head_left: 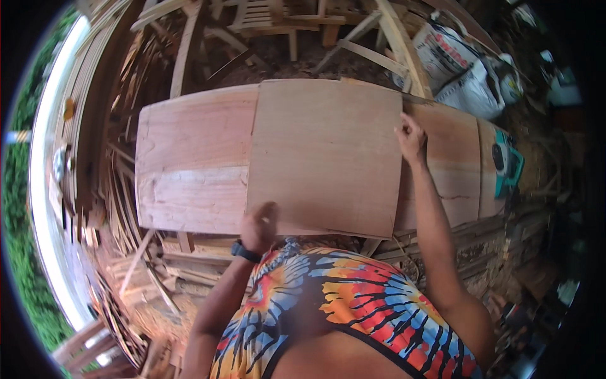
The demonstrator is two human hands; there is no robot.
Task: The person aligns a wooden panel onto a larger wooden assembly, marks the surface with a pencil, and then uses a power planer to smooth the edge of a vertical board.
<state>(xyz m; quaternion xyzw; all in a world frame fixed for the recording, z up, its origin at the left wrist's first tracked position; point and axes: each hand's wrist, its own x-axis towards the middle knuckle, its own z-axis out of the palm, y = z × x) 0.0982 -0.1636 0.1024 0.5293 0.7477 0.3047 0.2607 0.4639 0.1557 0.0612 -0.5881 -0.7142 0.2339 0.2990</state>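
A thin plywood sheet (pixel 325 158) lies across the middle of a long wooden panel made of wide reddish boards (pixel 196 136). My right hand (pixel 413 140) is at the sheet's right edge, toward its far corner. Its fingers are bent and apart, with nothing seen between them. Near the sheet's front left corner is my left hand (pixel 259 228), close to my body, with a dark watch on the wrist. Motion smears its fingers, so whether it touches the wood is unclear.
A teal power tool (pixel 507 164) rests on the panel's right end. White sacks (pixel 464 69) stand beyond it at the far right. Timber frames (pixel 394 41) rise behind the panel, and long boards (pixel 95 107) lean at the left. Wood scraps and sawdust (pixel 167 309) cover the near left ground.
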